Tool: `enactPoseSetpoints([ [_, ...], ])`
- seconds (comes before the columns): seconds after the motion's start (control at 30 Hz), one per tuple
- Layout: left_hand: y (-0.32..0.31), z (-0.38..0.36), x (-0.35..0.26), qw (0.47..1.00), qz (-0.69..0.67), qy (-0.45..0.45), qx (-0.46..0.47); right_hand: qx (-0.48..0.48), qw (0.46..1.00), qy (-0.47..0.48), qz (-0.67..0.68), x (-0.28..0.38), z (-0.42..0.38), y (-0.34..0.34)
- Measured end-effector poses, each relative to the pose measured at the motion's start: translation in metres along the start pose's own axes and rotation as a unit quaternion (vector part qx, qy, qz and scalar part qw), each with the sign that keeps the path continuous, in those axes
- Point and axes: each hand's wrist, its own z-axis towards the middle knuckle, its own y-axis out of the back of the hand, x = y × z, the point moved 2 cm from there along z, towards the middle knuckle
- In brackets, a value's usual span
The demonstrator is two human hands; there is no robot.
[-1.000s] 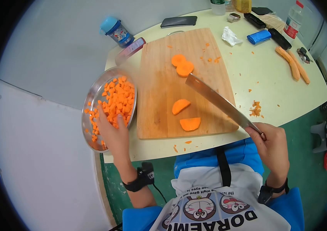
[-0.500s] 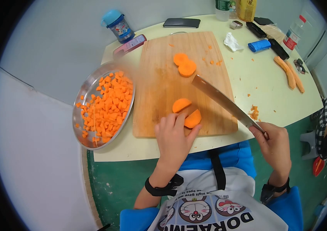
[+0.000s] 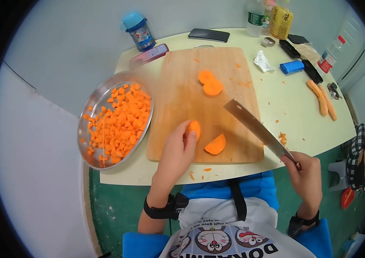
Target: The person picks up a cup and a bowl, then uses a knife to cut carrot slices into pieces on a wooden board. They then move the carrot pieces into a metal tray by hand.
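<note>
Over the lower left of the wooden cutting board [image 3: 182,103], my left hand [image 3: 177,146] is closed around a carrot piece [image 3: 195,129], held on its edge. A second carrot piece [image 3: 216,145], cut to a half-round, lies on the board just right of it. My right hand [image 3: 304,174] grips the handle of a cleaver [image 3: 260,131] at the board's right side. Its blade slants up and left over the board, apart from the carrot. Two overlapping carrot slices [image 3: 212,87] rest farther up the board.
A metal tray [image 3: 88,155] of diced carrot stands left of the board. Two peeled carrots [image 3: 322,101], a blue roll [image 3: 292,67], a crumpled tissue [image 3: 263,62] and bottles [image 3: 255,19] are on the right and back. A phone [image 3: 209,35] and a blue flask [image 3: 139,32] lie behind.
My left hand has picked up one half-round carrot piece and moved slightly left, leaving the other on the board. The cleaver stays in my right hand; the whole view has shifted a little.
</note>
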Motion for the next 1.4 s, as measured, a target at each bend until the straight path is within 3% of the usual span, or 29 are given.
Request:
enactPoseSetpoints([
  [0.1,0.007,-0.012,0.004,0.995,-0.062,0.077,0.001,-0.002,1.000,0.008,0.006,-0.003,0.001,0.000],
  [0.2,0.013,-0.012,0.013,0.997,0.028,0.065,-0.010,-0.018,1.000,0.024,-0.005,-0.003,0.006,-0.001],
  [0.27,0.017,-0.012,0.012,0.968,0.242,-0.017,-0.067,-0.003,0.999,0.021,-0.024,-0.001,0.007,0.001],
  [0.3,0.017,-0.012,0.007,0.968,0.242,-0.018,-0.064,-0.003,1.000,0.019,-0.024,0.000,0.007,0.002],
  [0.37,0.016,-0.015,-0.015,0.930,0.300,-0.107,-0.182,0.008,1.000,0.024,-0.010,0.002,0.007,0.003],
  [0.4,0.010,-0.018,-0.019,0.932,0.297,-0.110,-0.178,0.007,1.000,0.019,-0.013,0.002,0.007,0.003],
  [0.47,-0.010,-0.028,-0.026,0.970,0.173,-0.170,-0.022,0.018,0.999,0.040,-0.009,0.003,0.006,0.003],
  [0.53,-0.027,-0.032,-0.020,0.967,0.180,-0.182,0.005,0.023,0.999,0.044,-0.012,0.004,0.006,0.003],
  [0.6,-0.036,-0.032,-0.016,0.970,0.167,-0.164,-0.062,0.027,0.998,0.047,-0.012,0.005,0.006,0.003],
  [0.8,-0.056,-0.041,-0.015,0.967,0.104,-0.180,-0.148,0.087,0.994,0.066,-0.030,0.005,0.007,0.006],
  [1.13,-0.061,-0.040,-0.009,0.971,0.068,-0.153,-0.171,0.111,0.989,0.091,-0.035,0.010,0.016,0.007],
  [1.27,-0.062,-0.043,-0.006,0.966,0.074,-0.172,-0.179,0.179,0.974,0.118,-0.066,0.017,0.022,0.014],
  [1.4,-0.064,-0.044,-0.004,0.958,0.075,-0.193,-0.197,0.186,0.969,0.137,-0.092,0.024,0.027,0.014],
])
